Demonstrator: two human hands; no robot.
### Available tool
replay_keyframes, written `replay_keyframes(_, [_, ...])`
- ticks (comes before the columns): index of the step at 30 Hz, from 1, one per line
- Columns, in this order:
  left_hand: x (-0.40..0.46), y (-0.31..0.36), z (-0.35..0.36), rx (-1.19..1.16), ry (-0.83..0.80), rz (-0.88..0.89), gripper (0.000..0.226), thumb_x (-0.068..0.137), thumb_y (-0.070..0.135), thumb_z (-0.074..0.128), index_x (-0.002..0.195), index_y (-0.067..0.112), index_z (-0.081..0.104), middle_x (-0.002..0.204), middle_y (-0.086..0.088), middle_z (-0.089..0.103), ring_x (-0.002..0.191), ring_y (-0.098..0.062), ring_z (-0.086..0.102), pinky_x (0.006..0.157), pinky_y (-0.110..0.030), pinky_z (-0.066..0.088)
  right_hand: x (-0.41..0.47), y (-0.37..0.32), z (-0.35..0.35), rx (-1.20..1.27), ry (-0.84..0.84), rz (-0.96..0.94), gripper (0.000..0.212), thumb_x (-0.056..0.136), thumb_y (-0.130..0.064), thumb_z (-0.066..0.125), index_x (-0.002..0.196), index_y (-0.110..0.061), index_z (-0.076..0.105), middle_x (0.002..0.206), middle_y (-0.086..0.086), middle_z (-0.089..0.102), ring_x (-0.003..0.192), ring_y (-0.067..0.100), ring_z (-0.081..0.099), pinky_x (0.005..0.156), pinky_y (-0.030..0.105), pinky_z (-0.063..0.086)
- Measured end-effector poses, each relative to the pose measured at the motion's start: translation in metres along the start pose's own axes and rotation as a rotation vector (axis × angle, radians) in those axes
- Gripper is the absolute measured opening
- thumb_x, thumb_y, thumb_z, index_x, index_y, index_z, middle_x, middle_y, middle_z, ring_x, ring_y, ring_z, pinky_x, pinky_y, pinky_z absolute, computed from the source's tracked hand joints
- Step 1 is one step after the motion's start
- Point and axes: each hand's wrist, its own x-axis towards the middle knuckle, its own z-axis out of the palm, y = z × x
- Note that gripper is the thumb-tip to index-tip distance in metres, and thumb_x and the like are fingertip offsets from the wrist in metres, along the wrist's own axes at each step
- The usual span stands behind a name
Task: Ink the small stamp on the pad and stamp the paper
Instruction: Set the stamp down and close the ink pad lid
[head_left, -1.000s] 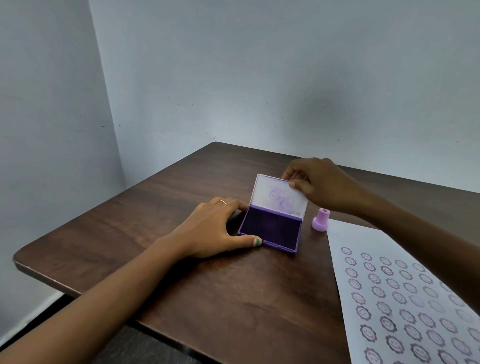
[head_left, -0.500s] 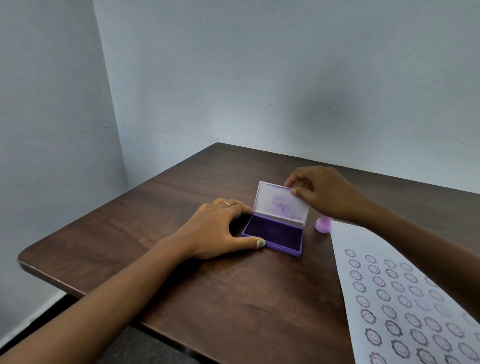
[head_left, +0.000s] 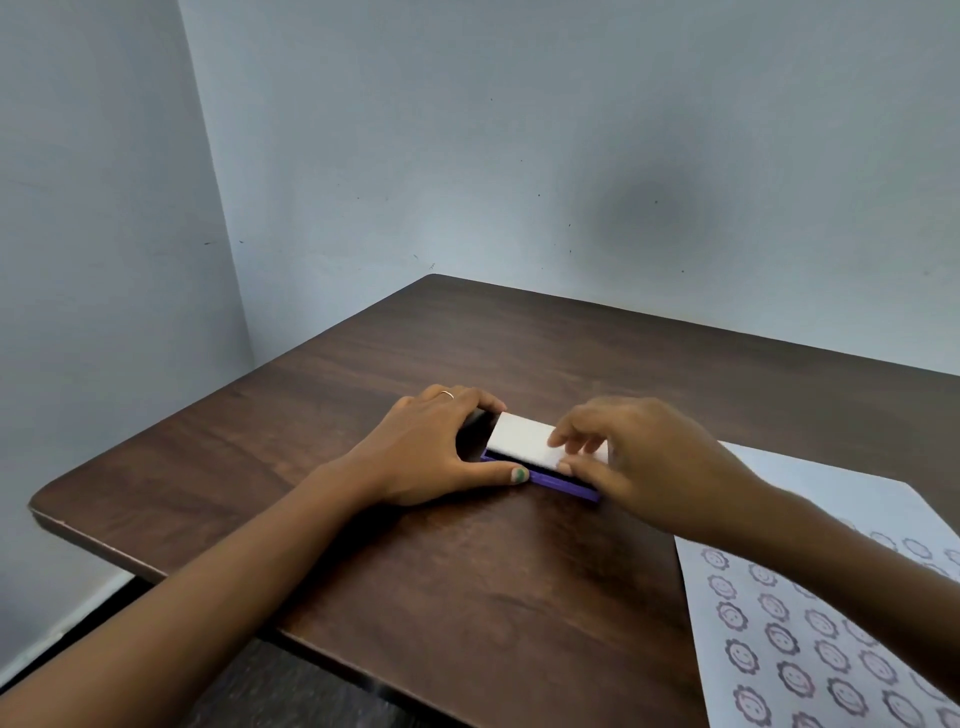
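Note:
A purple ink pad case (head_left: 558, 480) lies on the dark wooden table (head_left: 467, 597) with its white lid (head_left: 519, 439) folded down almost flat over the pad. My left hand (head_left: 431, 452) rests on the table against the case's left end, thumb along its front edge. The fingers of my right hand (head_left: 639, 462) are on the lid's right part, pressing it down. The small pink stamp is hidden behind my right hand. A white paper (head_left: 831, 613) with several rows of purple smiley stamps lies at the right.
Pale blue walls meet in a corner behind the table. The table's left edge (head_left: 156, 558) and front edge are close to my arms, with dark floor below.
The lid stood up open with the dark pad showing; my right hand has swung it down over the pad. The pink stamp is now out of sight. My left hand stayed put.

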Motion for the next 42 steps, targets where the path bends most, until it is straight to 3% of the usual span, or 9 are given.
replay_keyframes(6, [-0.001,0.000,0.000,-0.021,0.006,-0.002,0.071,0.065,0.078,0.053,0.123,0.039,0.044,0.116,0.022,0.052,0.108,0.001,0.040,0.097,-0.033,0.036,-0.005,0.002,0.004,0.055,0.042,0.036,0.023,0.085,-0.036,0.057,0.106,-0.027,0.062,0.107,-0.009,0.063,0.096,0.005,0.050,0.082,0.024,0.043])
replay_keyframes(9, [-0.002,0.001,0.000,-0.024,-0.007,0.012,0.078,0.066,0.076,0.053,0.134,0.041,0.037,0.128,0.018,0.052,0.118,-0.002,0.038,0.102,-0.033,0.033,-0.004,0.009,0.003,0.027,-0.020,0.064,0.043,0.081,-0.048,0.057,0.118,-0.028,0.055,0.124,-0.007,0.057,0.111,0.008,0.046,0.091,0.021,0.033])
replay_keyframes(13, [-0.004,0.002,-0.001,-0.018,-0.016,0.035,0.075,0.070,0.071,0.052,0.137,0.041,0.038,0.130,0.013,0.055,0.122,-0.004,0.037,0.104,-0.033,0.031,-0.008,0.014,0.009,0.034,-0.126,0.151,0.068,0.076,-0.056,0.058,0.135,-0.028,0.037,0.144,-0.005,0.041,0.130,0.011,0.033,0.100,0.023,0.023])
replay_keyframes(18, [-0.004,0.002,-0.001,-0.024,-0.008,0.041,0.071,0.071,0.068,0.052,0.135,0.040,0.042,0.129,0.013,0.056,0.121,-0.006,0.039,0.103,-0.034,0.033,-0.006,0.015,0.011,0.095,-0.082,0.164,0.066,0.075,-0.048,0.065,0.133,-0.026,0.042,0.138,-0.006,0.050,0.110,0.001,0.043,0.086,0.015,0.033])
replay_keyframes(22, [-0.004,0.002,-0.001,-0.024,-0.011,0.040,0.072,0.070,0.068,0.052,0.136,0.040,0.042,0.130,0.013,0.055,0.122,-0.004,0.038,0.103,-0.033,0.032,-0.004,0.017,0.009,0.066,-0.065,0.144,0.063,0.071,-0.049,0.069,0.127,-0.027,0.049,0.130,-0.007,0.055,0.101,-0.002,0.040,0.072,0.002,0.025])
replay_keyframes(28, [-0.002,0.001,0.000,0.002,-0.019,0.040,0.073,0.070,0.070,0.050,0.136,0.040,0.041,0.135,0.014,0.051,0.126,-0.005,0.035,0.104,-0.032,0.029,-0.006,0.017,0.011,0.075,-0.074,0.185,0.060,0.072,-0.051,0.067,0.125,-0.027,0.052,0.131,-0.005,0.056,0.096,-0.001,0.040,0.066,0.003,0.027])
replay_keyframes(31, [-0.002,0.000,0.000,0.003,-0.020,0.040,0.073,0.070,0.071,0.049,0.136,0.040,0.041,0.136,0.014,0.050,0.126,-0.004,0.034,0.104,-0.031,0.029,-0.006,0.013,0.011,0.065,-0.093,0.204,0.060,0.076,-0.049,0.064,0.128,-0.026,0.048,0.134,-0.003,0.054,0.097,0.002,0.044,0.071,0.009,0.034])
replay_keyframes(36, [-0.002,0.000,0.001,0.014,-0.023,0.043,0.073,0.071,0.071,0.048,0.136,0.040,0.041,0.137,0.015,0.049,0.127,-0.003,0.033,0.104,-0.030,0.027,-0.009,0.007,0.015,0.034,-0.093,0.220,0.054,0.084,-0.041,0.058,0.132,-0.022,0.044,0.141,-0.001,0.048,0.125,0.013,0.046,0.095,0.020,0.032])
replay_keyframes(42, [-0.003,0.002,0.000,-0.003,-0.019,0.035,0.070,0.071,0.070,0.048,0.135,0.040,0.044,0.135,0.015,0.050,0.126,-0.003,0.033,0.105,-0.032,0.028,-0.013,0.000,0.019,0.032,-0.072,0.238,0.049,0.088,-0.038,0.053,0.133,-0.020,0.042,0.142,0.000,0.046,0.127,0.015,0.040,0.104,0.027,0.032])
